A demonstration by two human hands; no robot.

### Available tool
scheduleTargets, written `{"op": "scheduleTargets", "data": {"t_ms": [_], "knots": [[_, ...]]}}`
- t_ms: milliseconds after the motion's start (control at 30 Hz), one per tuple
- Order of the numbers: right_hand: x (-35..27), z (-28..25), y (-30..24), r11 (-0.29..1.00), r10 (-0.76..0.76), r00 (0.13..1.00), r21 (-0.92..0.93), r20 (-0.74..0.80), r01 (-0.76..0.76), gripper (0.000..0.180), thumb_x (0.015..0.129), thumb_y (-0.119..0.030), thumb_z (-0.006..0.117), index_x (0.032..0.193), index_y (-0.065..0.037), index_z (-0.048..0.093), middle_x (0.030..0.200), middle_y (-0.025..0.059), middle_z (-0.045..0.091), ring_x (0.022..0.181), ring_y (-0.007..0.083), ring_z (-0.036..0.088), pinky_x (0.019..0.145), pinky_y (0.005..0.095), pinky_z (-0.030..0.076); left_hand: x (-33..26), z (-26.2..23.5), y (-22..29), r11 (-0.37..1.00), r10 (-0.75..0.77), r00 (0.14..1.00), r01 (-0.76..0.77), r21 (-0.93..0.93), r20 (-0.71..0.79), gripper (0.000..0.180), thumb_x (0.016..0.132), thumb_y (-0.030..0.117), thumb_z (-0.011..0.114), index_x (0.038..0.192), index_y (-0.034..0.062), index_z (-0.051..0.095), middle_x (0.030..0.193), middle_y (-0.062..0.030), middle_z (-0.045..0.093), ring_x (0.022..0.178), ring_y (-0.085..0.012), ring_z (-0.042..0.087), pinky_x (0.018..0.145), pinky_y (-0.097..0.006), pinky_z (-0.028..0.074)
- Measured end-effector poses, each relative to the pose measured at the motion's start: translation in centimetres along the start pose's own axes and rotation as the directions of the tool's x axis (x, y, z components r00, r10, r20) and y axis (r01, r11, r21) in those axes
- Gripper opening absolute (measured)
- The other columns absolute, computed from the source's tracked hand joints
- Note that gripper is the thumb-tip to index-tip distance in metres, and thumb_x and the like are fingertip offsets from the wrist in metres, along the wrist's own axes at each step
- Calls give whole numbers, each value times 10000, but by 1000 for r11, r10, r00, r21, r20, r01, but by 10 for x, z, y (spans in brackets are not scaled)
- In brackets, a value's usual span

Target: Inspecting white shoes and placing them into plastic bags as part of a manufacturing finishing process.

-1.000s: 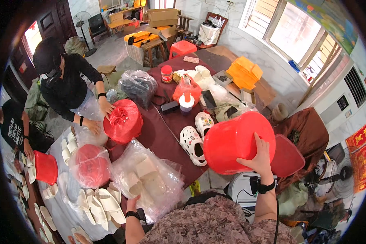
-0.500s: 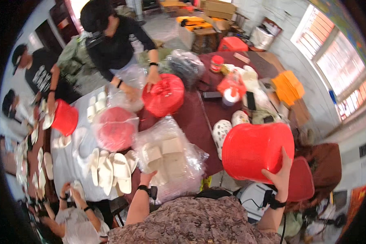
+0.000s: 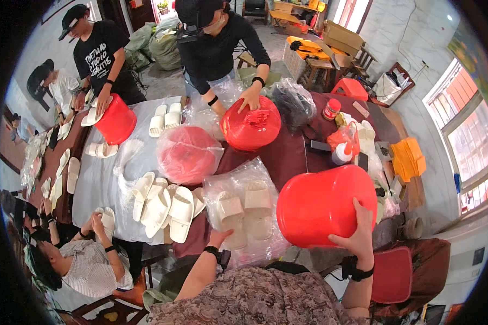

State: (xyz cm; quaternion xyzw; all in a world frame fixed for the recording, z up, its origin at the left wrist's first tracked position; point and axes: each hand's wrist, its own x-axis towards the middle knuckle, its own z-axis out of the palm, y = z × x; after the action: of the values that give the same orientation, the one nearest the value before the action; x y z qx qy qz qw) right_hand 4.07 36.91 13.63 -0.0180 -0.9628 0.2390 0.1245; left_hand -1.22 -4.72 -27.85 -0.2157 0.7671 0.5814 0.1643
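Right hand: the right hand is gripping the red bucket at its lower right side, fingers spread flat against the plastic, a dark band showing on the wrist.
Red bucket: it is being held tilted, on its side, above the near right corner of the counter, just right of the clear bag.
Left hand: the left hand is reaching to the near edge of the clear bag of white slippers, fingers loosely together and touching the plastic.
Clear bag: it is lying on the dark red cloth, with pale slippers showing inside.
Loose slippers: white slippers are lying in a heap left of the bag.
Across the counter: another person's hand is pressing on a red bag.
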Motion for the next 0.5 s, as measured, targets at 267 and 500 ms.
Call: {"op": "scheduleTargets", "data": {"t_ms": [267,500], "knots": [[39,23,-33,988,-137,988,-65,75,142,1101,489,-398,900,1415,-28,434,1201,191,523,1101,379,474,986,473,398,-3,1,5,999,-51,999,51,7,9,822,606,396,899,1190,-95,592,1198,-211,647,1097,-281,640,934,-352,505],[58,27,-52,985,-140,985,-90,97,149,1111,504,-406,896,1432,-32,411,1220,191,515,1117,374,471,997,474,398,6,4,2,988,-101,994,104,111,-31,884,586,413,905,1206,-112,556,1203,-226,639,1112,-305,634,932,-359,508]]}}
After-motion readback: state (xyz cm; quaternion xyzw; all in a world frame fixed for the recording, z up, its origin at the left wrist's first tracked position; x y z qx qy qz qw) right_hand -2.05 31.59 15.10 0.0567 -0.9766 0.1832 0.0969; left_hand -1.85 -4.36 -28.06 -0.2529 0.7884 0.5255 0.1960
